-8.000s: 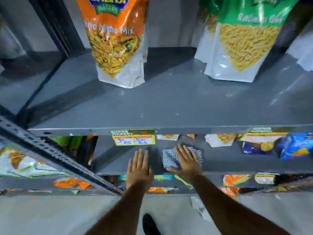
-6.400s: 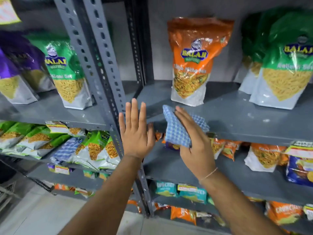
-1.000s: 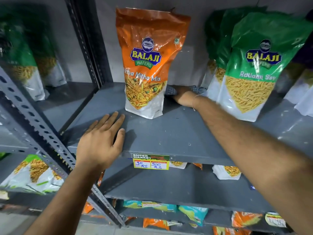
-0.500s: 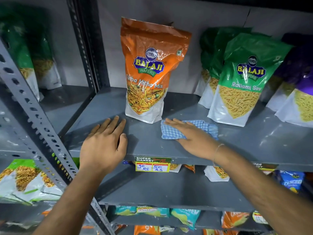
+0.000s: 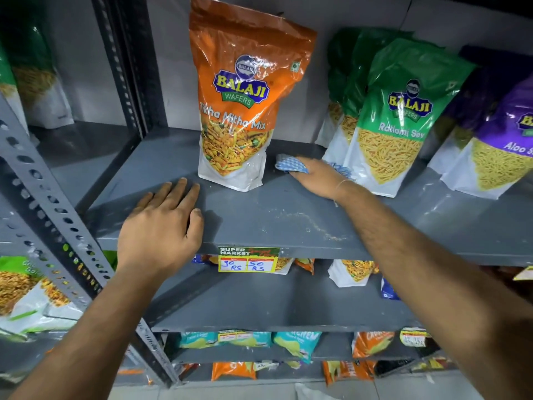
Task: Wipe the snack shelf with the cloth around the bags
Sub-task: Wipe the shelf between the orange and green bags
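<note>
from the head camera, the grey metal shelf (image 5: pixel 259 215) runs across the middle of the view, with a person's two bare arms reaching onto it from below. the left hand (image 5: pixel 161 226) lies flat and open on the front left part of the shelf, palm down, fingers together and pointing toward the back, the heel of the hand over the front edge. it holds nothing.

the right hand (image 5: pixel 317 179) reaches deeper, into the gap between the orange bag (image 5: pixel 242 111) and the green bag (image 5: pixel 395 125). it presses down on the blue and white checked cloth (image 5: pixel 291 164), which lies on the shelf just beside the lower right corner of the orange bag. the fingers are spread over the cloth; whether they pinch it or only press it flat is hard to tell, as the hand is blurred. a bit of cloth also shows on the far side of the hand, close to the green bag.

the orange bag stands upright near the middle of the shelf. more green bags stand behind the front one, and a purple bag (image 5: pixel 501 145) stands further right, partly cut off by the frame edge. a trail of pale crumbs or dust (image 5: pixel 305 220) lies on the shelf in front of the right wrist. a yellow price label (image 5: pixel 248 259) is stuck to the front edge of the shelf. a perforated grey upright (image 5: pixel 57 215) crosses the left side. lower shelves hold smaller snack packets.
</note>
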